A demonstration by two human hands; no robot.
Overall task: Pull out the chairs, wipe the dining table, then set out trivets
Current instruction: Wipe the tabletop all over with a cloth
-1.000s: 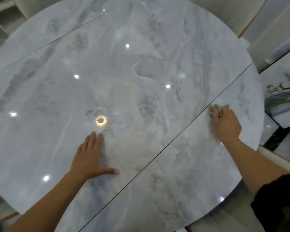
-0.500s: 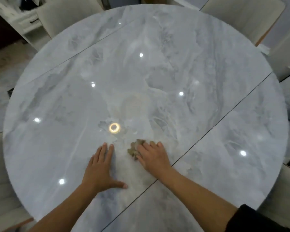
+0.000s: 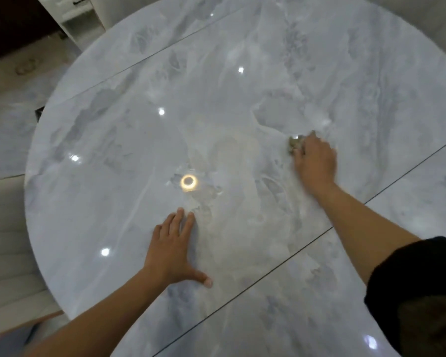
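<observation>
Marble table [image 3: 108, 207] bears left hand [image 3: 173, 251] flat, right hand [image 3: 316, 162] holding one cloth [image 3: 294, 145].

The surface [image 3: 242, 86] is a round dining table top with a glossy grey-white marble pattern; ceiling lights reflect in it as bright spots. Two thin dark seams cross it diagonally, one near the far side and one near the close side. The cloth [image 3: 294, 144] is a small, crumpled, olive-tan wad lying on the surface right of centre, mostly covered by the curled fingers of the right hand [image 3: 316, 161]. A cream upholstered chair [image 3: 8, 253] with horizontal stitched channels stands just beside the left rim.
</observation>
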